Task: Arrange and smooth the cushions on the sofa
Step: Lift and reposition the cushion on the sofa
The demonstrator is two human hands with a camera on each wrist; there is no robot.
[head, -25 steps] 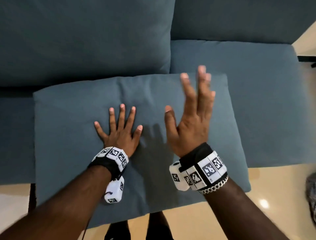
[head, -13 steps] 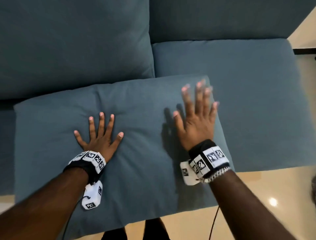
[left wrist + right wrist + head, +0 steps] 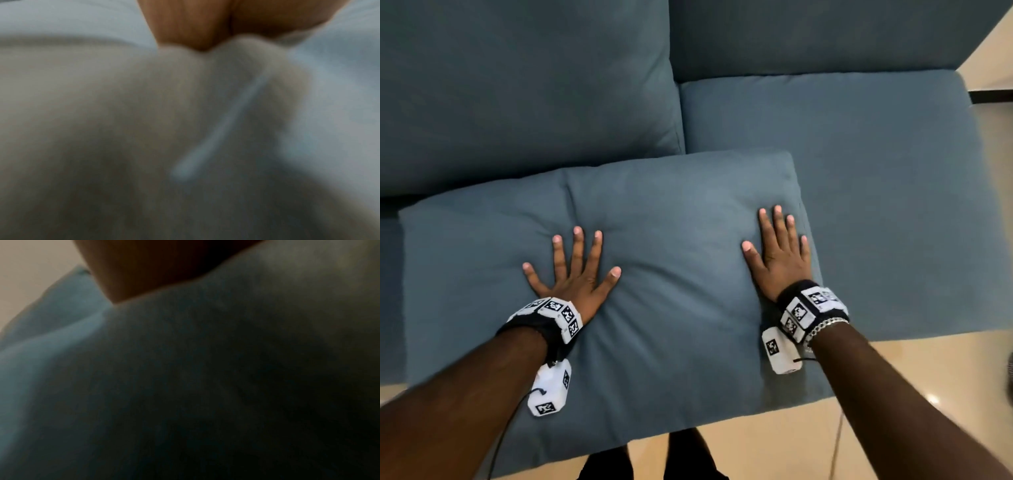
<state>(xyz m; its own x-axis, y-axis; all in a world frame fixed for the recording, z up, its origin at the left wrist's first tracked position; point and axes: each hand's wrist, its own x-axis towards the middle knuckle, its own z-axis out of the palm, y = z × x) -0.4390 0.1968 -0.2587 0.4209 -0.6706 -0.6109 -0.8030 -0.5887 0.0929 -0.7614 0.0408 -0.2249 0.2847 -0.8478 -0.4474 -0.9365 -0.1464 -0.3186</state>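
Note:
A loose blue-grey cushion lies flat on the sofa seat and overhangs its front edge. My left hand presses on its left-middle part with fingers spread and straight. Flat on the cushion's right edge lies my right hand, fingers straight and close together. The fabric dents around both palms. Both wrist views are blurred and dim, filled with cushion cloth, with only a bit of the left hand and the right hand at the top.
A back cushion stands behind at the left, another back cushion at the right. The right seat cushion lies beside the loose one. Beige floor shows below the sofa's front edge, with dark trouser legs near it.
My right hand, raised above the cushion a second ago, has come down flat onto its right edge. The left hand stays pressed in place. The view has shifted slightly.

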